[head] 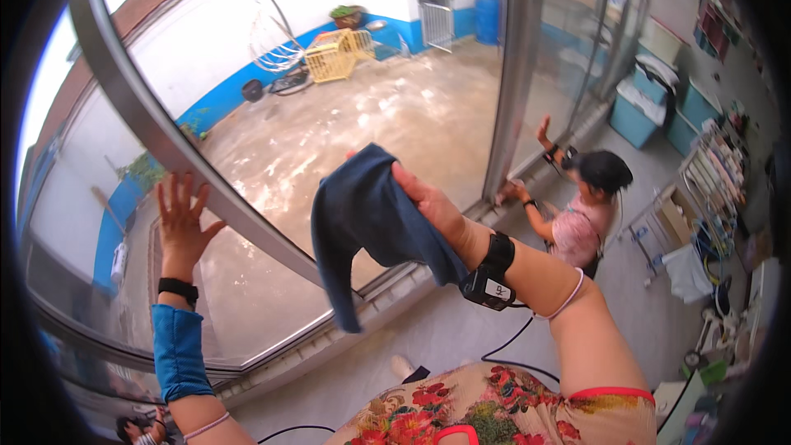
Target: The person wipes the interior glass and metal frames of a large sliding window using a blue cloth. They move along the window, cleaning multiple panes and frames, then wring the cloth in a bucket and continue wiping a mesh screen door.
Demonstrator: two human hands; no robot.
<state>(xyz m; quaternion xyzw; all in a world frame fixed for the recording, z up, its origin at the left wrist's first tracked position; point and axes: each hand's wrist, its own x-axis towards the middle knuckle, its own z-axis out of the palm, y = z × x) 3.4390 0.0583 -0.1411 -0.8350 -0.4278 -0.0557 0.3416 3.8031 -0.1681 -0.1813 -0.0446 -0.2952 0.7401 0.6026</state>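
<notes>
A dark blue cloth (pixel 377 210) hangs in folds from my right hand (pixel 432 204), whose fingers grip its upper part. Behind the cloth is a large framed window (pixel 266 284) that looks onto a yard. My left hand (pixel 182 222) rests with fingers spread against the window at the left, beside the slanting metal frame bar (pixel 145 117); it holds nothing. A blue sleeve covers my left forearm. A black strap with a small device sits on my right wrist.
A co-worker (pixel 584 210) is at the window on the right. Beyond that person stand teal bins (pixel 636 114) and a metal rack (pixel 710 167) with stacked items. A window sill (pixel 395 290) runs below the panes. A black cable (pixel 513 358) trails by my right arm.
</notes>
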